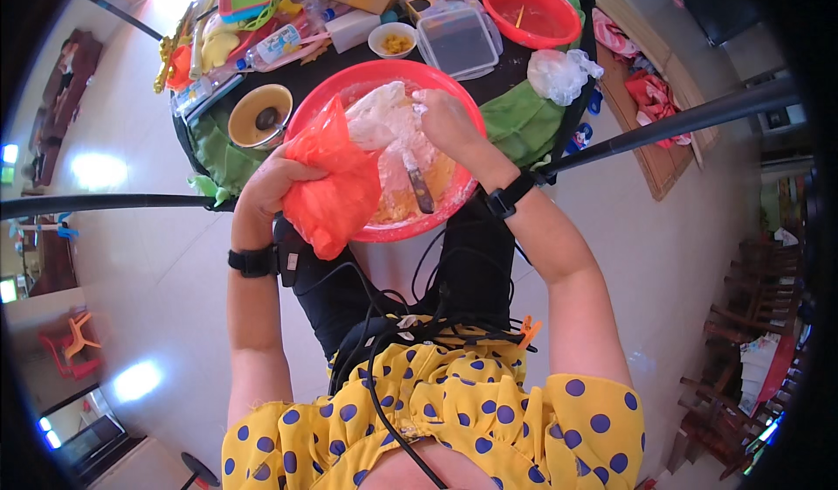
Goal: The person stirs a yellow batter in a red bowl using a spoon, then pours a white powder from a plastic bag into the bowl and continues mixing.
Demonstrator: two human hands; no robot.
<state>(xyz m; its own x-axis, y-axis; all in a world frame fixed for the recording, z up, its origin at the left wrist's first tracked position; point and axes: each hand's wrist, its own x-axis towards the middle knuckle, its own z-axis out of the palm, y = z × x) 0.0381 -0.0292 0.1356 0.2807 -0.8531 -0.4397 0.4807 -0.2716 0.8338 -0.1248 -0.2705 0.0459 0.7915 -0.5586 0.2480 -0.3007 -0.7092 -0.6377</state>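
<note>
My left hand (278, 179) grips a red plastic bag (330, 189) over the left side of a large red plastic basin (393, 233). White flour-like powder (383, 107) lies in the basin over a yellowish mass (399, 210). A clear plastic bag seems to lie by the red bag's mouth. My right hand (444, 115) is over the powder at the basin's right, its fingers curled and dusted white; whether they pinch something is hidden. Between the hands, a knife (419, 185) with a dark handle rests in the basin, its blade coated white.
A yellow bowl (260, 115) stands left of the basin. Behind are a white bowl of yellow food (393, 40), a clear plastic container (457, 41), a smaller red basin (531, 12), a knotted plastic bag (560, 74) and bottles (275, 46). Black cables (370, 333) hang across my lap.
</note>
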